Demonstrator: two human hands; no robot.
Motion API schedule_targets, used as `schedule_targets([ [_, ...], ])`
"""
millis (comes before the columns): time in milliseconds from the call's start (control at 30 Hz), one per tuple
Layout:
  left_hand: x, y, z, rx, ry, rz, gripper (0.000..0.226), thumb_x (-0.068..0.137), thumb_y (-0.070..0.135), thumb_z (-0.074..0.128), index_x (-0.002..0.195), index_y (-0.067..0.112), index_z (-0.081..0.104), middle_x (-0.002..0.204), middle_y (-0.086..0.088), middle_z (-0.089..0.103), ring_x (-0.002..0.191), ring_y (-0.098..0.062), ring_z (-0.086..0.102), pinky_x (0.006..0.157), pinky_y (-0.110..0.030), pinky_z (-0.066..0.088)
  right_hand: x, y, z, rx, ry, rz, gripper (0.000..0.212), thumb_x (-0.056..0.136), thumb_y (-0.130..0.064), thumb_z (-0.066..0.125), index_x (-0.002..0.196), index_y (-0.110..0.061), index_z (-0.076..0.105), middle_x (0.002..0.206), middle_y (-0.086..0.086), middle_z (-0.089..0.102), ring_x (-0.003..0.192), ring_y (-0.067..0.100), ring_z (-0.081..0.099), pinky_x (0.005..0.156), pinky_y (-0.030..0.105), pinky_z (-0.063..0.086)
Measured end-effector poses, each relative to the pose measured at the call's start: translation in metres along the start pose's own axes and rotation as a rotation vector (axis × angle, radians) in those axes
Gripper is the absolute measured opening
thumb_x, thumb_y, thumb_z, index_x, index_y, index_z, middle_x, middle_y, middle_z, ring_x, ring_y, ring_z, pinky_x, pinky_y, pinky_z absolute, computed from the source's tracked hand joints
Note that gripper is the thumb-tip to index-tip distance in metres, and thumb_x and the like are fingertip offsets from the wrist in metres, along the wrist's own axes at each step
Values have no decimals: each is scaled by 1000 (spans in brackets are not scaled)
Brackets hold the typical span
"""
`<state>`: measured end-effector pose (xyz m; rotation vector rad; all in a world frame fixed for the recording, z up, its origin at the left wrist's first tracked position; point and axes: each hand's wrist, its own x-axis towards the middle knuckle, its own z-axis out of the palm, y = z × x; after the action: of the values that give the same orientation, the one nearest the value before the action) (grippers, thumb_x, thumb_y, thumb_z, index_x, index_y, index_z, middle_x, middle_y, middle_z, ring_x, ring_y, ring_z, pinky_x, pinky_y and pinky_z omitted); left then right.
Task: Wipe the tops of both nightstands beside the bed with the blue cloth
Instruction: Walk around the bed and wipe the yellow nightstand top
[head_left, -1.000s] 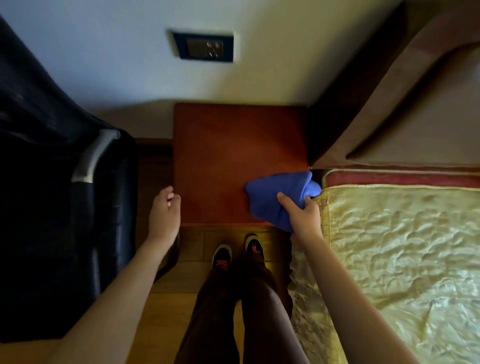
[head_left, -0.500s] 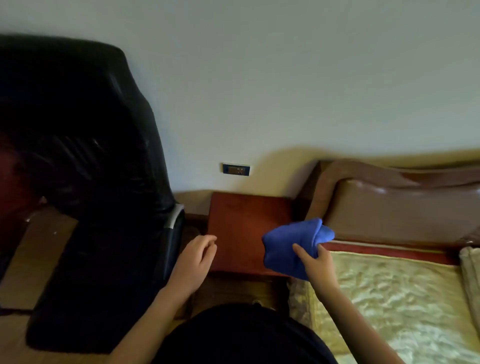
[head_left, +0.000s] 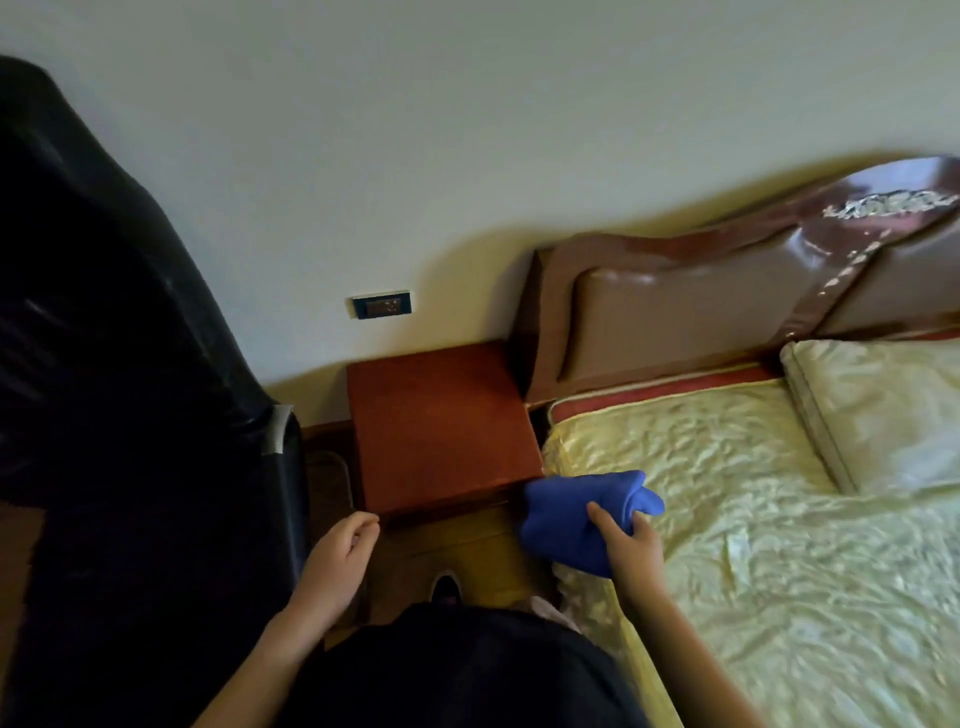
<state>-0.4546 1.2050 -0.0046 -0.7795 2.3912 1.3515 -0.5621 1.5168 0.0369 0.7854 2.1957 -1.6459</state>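
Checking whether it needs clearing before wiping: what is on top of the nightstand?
Nothing shows on the nightstand; its red-brown top is bare. The blue cloth is off it, bunched in the right hand past its front right corner. The left hand is below the front edge.

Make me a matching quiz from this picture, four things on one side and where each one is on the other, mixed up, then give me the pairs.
Things:
1. blue cloth
2. nightstand
3. pillow
4. wall socket

Places:
A. on the wall above the nightstand
B. at the head of the bed, far right
C. held in the right hand
D. between the black chair and the bed

Pairs: 1-C, 2-D, 3-B, 4-A
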Motion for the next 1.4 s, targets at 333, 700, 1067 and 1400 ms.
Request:
schedule_targets([
  [333, 13, 123, 72, 290, -376, 483, 34, 101, 32, 38, 124, 19, 59, 122, 2, 62, 116, -15, 55, 94, -29, 43, -116, 72, -115, 394, 467, 60, 12, 87, -25, 69, 93, -15, 65, 90, 3, 71, 86, 18, 69, 72, 35, 55],
  [700, -198, 101, 242, 641, -1000, 913, 29, 100, 29, 43, 120, 19, 61, 113, 4, 65, 107, -12, 59, 82, -23, 42, -380, 276, -157, 758, 1082, 241, 6, 88, -15, 69, 84, -19, 66, 86, 0, 71, 86, 17, 68, 68, 25, 53],
  [1067, -410, 48, 365, 992, -1615, 1280, 16, 98, 27, 48, 105, 27, 62, 98, 12, 65, 90, -2, 60, 72, -17, 43, -559, 388, -88, 1198, 1788, 515, 9, 85, -14, 72, 78, -16, 66, 79, 0, 71, 73, 14, 68, 65, 29, 53],
  [1400, -582, -32, 506, 1183, -1761, 1371, 18, 98, 25, 49, 104, 22, 66, 98, 2, 69, 91, -14, 64, 79, -31, 48, -632, 498, -127, 1401, 2090, 726, 15, 86, -10, 69, 78, -17, 59, 78, -5, 62, 75, 10, 58, 71, 33, 42],
])
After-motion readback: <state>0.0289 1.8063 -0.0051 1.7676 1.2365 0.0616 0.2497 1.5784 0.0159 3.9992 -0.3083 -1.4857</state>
